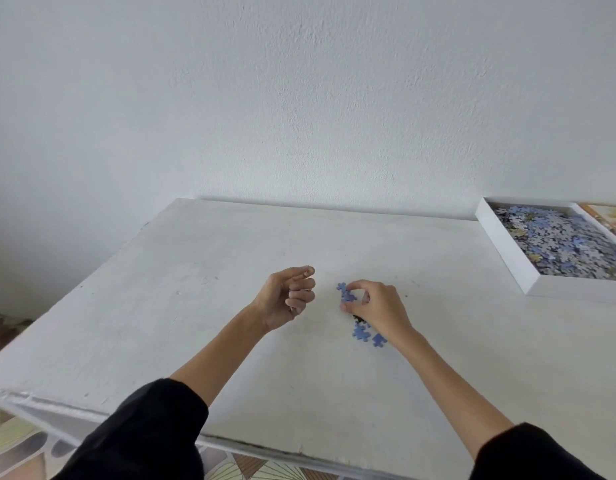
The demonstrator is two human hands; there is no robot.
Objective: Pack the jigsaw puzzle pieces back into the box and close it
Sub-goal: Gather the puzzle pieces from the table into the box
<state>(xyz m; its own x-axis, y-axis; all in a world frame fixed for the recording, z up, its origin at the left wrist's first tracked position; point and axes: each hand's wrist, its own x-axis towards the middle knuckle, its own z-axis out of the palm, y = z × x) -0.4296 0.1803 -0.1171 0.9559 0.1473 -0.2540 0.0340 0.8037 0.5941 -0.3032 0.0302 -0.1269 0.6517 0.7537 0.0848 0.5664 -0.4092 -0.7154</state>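
Note:
A few blue puzzle pieces point(365, 332) lie loose on the white table point(195, 306) near its middle. My right hand point(377, 306) rests over them, thumb and fingertips pinching a small blue cluster of pieces point(346, 294). My left hand point(287, 296) hovers just to the left, palm turned up and fingers curled; something bluish shows between its fingers, but what it is stays unclear. The open white box point(507, 258) sits at the right back of the table, filled with several blue and grey pieces.
A picture-printed box part point(607, 216) lies beside the open box at the far right edge. The table stands against a white wall point(299, 98). Patterned floor point(19, 441) shows past the table's near left edge.

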